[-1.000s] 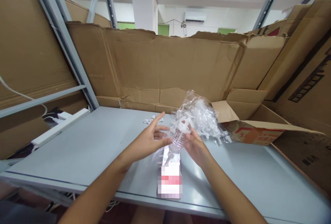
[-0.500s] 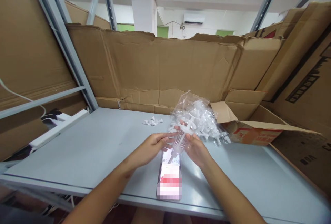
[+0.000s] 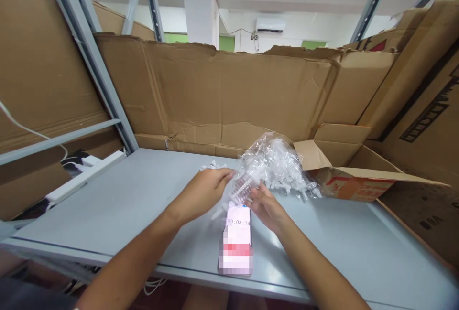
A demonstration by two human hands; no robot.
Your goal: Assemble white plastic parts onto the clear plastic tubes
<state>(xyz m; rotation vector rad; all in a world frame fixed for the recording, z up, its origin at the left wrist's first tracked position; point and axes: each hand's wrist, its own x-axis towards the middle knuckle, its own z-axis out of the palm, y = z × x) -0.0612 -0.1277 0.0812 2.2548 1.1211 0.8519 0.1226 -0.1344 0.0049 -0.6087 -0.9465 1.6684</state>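
Observation:
Both hands meet over the middle of the grey table (image 3: 118,205). My left hand (image 3: 202,190) and my right hand (image 3: 263,205) grip a small clear plastic syringe (image 3: 242,187), which lies tilted between them, partly inside a thin clear wrapper. Right behind the hands lies a clear plastic bag (image 3: 278,164) stuffed with several white and clear plastic parts. A phone (image 3: 237,239) showing a timer lies flat on the table just below the hands.
A few loose white caps (image 3: 211,165) lie left of the bag. An open cardboard box (image 3: 353,171) sits at the right. Cardboard sheets (image 3: 229,90) wall in the back and sides. A white power strip (image 3: 84,176) runs along the left edge.
My left hand went from spread fingers to closed on the syringe. The syringe tipped from nearly upright to lying more sideways, and both hands shifted slightly left and up.

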